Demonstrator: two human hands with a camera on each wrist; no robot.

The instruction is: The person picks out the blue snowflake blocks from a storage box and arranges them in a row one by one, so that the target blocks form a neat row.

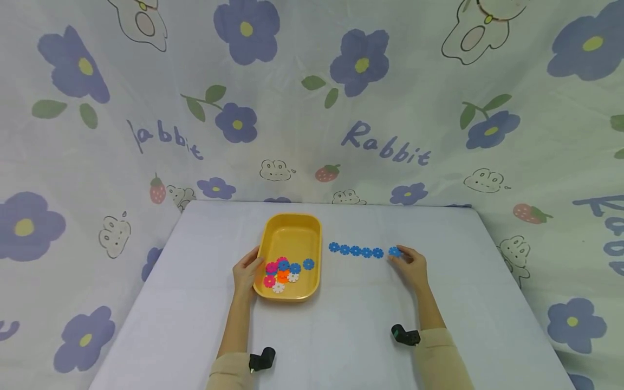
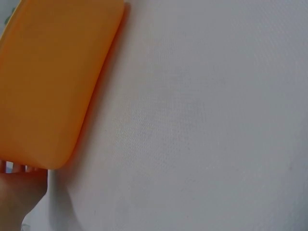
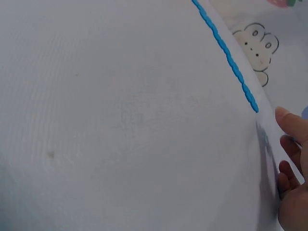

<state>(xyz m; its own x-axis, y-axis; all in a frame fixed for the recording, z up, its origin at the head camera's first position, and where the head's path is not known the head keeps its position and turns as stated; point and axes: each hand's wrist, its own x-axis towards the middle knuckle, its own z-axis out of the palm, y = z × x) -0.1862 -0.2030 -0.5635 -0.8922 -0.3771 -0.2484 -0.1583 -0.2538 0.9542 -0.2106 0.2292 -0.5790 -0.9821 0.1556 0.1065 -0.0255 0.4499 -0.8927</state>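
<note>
The left hand (image 1: 246, 271) grips the left side of a yellow tray (image 1: 292, 230); in the left wrist view, the fingers of this hand (image 2: 21, 192) are at the end of the tray (image 2: 53, 77). Thumb and fingers of the right hand (image 1: 411, 265) pinch a blue flower-shaped disc (image 1: 394, 251), just right of a row of several blue discs (image 1: 356, 251) with a small gap between. The right wrist view shows the row (image 3: 226, 50) edge-on and the right hand (image 3: 293, 168) past its end; the pinched disc is hidden there.
In the tray's near part lie loose discs: pink (image 1: 270, 281), orange (image 1: 283, 275), white (image 1: 278, 287) and blue (image 1: 309, 264). A white cloth covers the table (image 1: 341, 330). A patterned curtain (image 1: 292, 135) hangs behind and at both sides.
</note>
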